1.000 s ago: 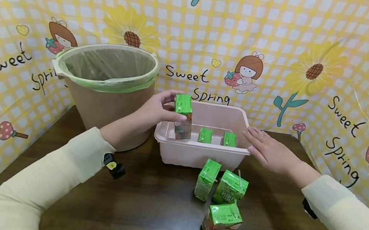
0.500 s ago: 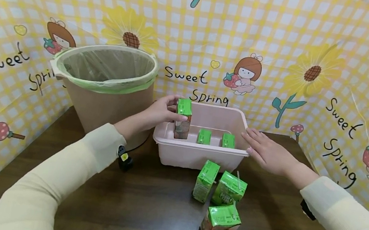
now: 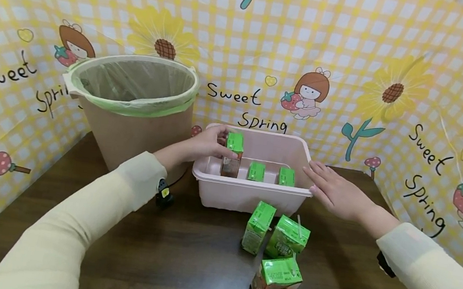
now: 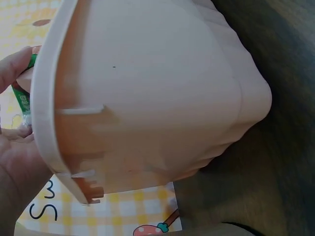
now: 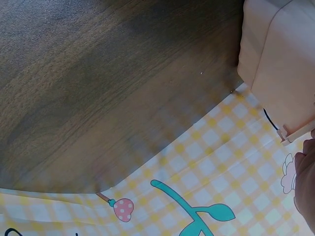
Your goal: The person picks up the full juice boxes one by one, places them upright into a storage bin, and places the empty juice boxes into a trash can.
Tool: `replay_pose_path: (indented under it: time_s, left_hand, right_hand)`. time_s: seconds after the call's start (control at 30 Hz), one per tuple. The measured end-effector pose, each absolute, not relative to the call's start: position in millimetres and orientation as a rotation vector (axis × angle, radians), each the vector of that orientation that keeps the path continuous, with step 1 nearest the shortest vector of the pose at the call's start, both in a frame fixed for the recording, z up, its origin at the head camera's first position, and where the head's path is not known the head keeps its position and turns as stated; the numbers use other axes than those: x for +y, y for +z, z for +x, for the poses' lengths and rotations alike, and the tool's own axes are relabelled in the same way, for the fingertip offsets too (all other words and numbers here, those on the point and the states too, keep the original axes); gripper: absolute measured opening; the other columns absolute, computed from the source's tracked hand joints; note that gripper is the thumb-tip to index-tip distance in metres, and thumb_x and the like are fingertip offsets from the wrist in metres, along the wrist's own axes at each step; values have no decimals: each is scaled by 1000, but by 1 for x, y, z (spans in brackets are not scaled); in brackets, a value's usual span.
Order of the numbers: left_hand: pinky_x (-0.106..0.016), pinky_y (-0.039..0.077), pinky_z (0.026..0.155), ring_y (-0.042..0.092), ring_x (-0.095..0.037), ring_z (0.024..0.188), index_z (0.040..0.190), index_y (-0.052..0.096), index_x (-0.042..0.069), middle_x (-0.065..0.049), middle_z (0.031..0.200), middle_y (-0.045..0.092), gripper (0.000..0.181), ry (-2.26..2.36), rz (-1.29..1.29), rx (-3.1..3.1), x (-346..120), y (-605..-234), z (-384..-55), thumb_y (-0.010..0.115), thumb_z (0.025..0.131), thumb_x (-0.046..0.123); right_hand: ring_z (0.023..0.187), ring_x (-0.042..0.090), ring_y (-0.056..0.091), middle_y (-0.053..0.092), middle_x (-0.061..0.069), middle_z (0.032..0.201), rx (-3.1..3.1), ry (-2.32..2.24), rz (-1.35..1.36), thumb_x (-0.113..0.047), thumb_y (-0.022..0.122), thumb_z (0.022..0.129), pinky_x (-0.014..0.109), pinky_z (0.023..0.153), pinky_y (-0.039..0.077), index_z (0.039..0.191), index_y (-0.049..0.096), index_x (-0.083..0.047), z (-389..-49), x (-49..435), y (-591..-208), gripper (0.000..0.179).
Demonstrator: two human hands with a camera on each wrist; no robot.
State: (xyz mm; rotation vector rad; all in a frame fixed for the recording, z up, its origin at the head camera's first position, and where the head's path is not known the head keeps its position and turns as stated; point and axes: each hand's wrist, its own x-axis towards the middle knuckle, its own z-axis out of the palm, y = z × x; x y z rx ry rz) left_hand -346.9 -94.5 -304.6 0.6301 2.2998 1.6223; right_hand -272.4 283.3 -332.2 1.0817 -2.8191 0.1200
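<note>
My left hand point(image 3: 207, 144) grips an upright juice box point(image 3: 233, 154) with a green top, thumb on its near side. It holds the box inside the left end of a pale pink plastic bin point(image 3: 251, 197). Two more juice boxes, a middle one point(image 3: 256, 172) and a right one point(image 3: 286, 176), stand in the same bin. My right hand point(image 3: 335, 187) rests with straight fingers on the bin's right rim. In the left wrist view the bin's end wall point(image 4: 157, 88) hides most of the held box point(image 4: 22, 98).
In front of the bin stand three juice boxes: a left one point(image 3: 258, 227), a right one point(image 3: 288, 237) with a straw and a near one point(image 3: 277, 281). A tall lined trash can point(image 3: 137, 127) stands at the left. A checked cloth point(image 3: 246, 34) hangs behind the dark wooden table point(image 3: 154, 261).
My left hand has moved slightly right and lowered the juice box further into the bin. The right hand stays at the rim.
</note>
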Motion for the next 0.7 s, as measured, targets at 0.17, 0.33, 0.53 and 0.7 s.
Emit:
replay_pose_path:
  time_s: [0.17,0.33,0.53,0.7]
  left_hand:
    - [-40,56,75,60,-20,87,130,52,3,-13,105,61,59,1547,667,2341,-93,-307,-349,79,78,0]
    - [-37,55,76,59,-22,90,135,49,3,-14,109,58,65,1489,698,2337,-91,-307,-350,79,77,1]
    - [-28,51,74,57,-21,90,136,49,2,-12,106,59,65,1334,777,2349,-87,-306,-352,79,78,5]
    - [-29,49,76,56,-22,91,132,51,0,-11,106,58,61,1232,812,2358,-84,-308,-354,80,79,4]
  right_hand:
    - [144,35,17,20,21,157,-2856,116,1062,-33,35,107,49,115,15,153,28,-5,-271,283,-331,55]
    - [144,35,17,21,21,157,-2858,116,1062,-33,35,107,49,115,15,152,28,-4,-271,283,-331,55]
    - [145,35,16,19,20,158,-2865,112,1059,-34,34,107,49,115,15,153,27,-5,-271,284,-331,55]
    - [144,36,16,20,20,158,-2858,113,1064,-34,35,107,51,114,17,153,27,-5,-272,284,-332,55]
